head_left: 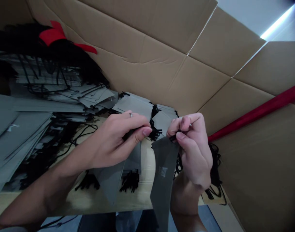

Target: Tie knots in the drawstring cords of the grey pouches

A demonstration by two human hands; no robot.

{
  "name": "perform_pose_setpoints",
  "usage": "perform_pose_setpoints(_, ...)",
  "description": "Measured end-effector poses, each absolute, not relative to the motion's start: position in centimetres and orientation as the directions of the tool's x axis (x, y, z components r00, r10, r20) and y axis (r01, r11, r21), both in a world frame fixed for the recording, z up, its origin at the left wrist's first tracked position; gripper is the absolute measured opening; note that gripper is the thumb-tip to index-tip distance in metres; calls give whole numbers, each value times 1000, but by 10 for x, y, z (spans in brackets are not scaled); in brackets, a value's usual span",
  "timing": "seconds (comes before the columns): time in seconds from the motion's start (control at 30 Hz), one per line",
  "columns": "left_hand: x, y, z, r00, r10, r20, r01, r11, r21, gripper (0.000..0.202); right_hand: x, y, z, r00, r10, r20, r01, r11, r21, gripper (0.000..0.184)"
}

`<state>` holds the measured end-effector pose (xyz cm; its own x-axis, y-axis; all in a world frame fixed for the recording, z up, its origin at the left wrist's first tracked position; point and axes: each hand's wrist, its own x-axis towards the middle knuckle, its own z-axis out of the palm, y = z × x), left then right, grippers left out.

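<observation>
My right hand (194,151) is closed, its thumb and fingers pinching a short black cord (173,138) at the top of a grey printed sheet (163,174). The sheet hangs down below that hand, slightly bent, with small pale lettering on it. To its left, my left hand (120,137) has thumb and forefinger pressed together, with a ring on one finger. Whatever lies in that pinch is hidden. Under the left hand and wrist are more grey sheets (111,183) with black cord ends (130,181) at the table's front.
Stacks of grey sheets (24,135) with black cords cover the left side. Behind them lies a dark heap with a red strip (52,36). Cardboard walls (147,42) enclose the table (145,193) at the back and right. A red strap (256,111) slants across the right wall.
</observation>
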<state>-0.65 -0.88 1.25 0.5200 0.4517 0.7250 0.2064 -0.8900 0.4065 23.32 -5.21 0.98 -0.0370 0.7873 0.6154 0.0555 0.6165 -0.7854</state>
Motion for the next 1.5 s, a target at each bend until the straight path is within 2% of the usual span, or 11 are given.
perform_pose_setpoints(0.1,-2,-8,9,494,434,753,216,-901,378,23,238,-56,8,-147,750,644,151,661,-735,17)
perform_pose_setpoints(0.2,1,-6,7,460,387,799,250,-920,302,21,244,-57,5,-246,703,667,183,709,-681,30)
perform_pose_setpoints(0.27,3,-6,6,429,365,827,269,-925,269,21,245,-56,3,-234,716,658,227,698,-679,35)
perform_pose_setpoints(0.37,3,-6,7,398,385,833,282,-915,288,20,243,-53,0,-168,715,679,274,695,-664,36)
perform_pose_setpoints(0.5,3,-8,9,389,397,831,269,-912,310,23,232,-48,-1,-98,550,829,291,812,-505,36)
perform_pose_setpoints(0.6,5,-9,8,368,411,834,238,-909,342,26,223,-46,-1,-80,477,875,290,851,-437,34)
perform_pose_setpoints(0.77,9,-10,5,288,410,866,184,-911,370,27,216,-47,0,-35,469,883,356,831,-427,24)
perform_pose_setpoints(1.03,10,-14,5,269,410,872,191,-910,369,25,215,-45,-8,-87,491,867,174,864,-472,39)
perform_pose_setpoints(1.13,10,-14,5,272,413,869,184,-909,374,29,216,-42,-16,-44,507,861,177,852,-492,36)
perform_pose_setpoints(1.27,10,-14,5,287,433,855,142,-901,409,33,220,-40,-21,-26,478,878,247,854,-457,33)
perform_pose_setpoints(1.5,10,-16,8,295,440,848,56,-894,444,26,222,-36,-14,-35,391,920,282,887,-366,39)
